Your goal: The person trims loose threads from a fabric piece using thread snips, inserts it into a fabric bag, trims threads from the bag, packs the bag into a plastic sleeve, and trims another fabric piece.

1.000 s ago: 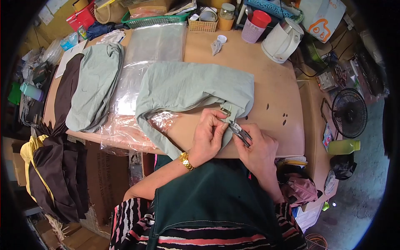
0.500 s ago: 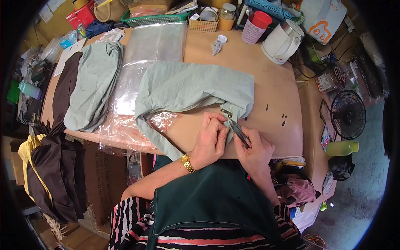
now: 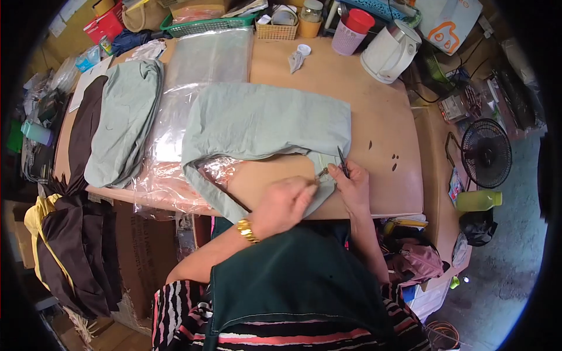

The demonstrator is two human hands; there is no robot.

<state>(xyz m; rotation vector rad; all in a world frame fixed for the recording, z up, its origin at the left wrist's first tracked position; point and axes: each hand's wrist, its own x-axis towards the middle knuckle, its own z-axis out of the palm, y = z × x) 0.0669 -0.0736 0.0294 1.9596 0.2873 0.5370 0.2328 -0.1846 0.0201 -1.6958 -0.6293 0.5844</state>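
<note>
A pale green cloth bag (image 3: 269, 120) lies on the table with its long strap curving round to the left. My right hand (image 3: 353, 190) holds dark thread snips (image 3: 343, 159), blades pointing up, its thumb and fingers at the bag's edge. A small brass-coloured metal piece (image 3: 322, 172) shows on the cloth there, between both hands. My left hand (image 3: 285, 202), slightly blurred, is closed in a pinch just below and left of that metal piece. What its fingertips grip is too small to make out.
Clear plastic sheets (image 3: 205, 67) lie left of the bag, beside another folded pale green cloth piece (image 3: 126, 117) and dark brown cloth (image 3: 85, 126). A white kettle (image 3: 389, 52), a pink cup (image 3: 349, 38) and baskets line the back. A black fan (image 3: 486, 153) stands at right.
My left hand has pulled away down and left from the metal piece. The snips in my right hand have swung from pointing down to pointing up.
</note>
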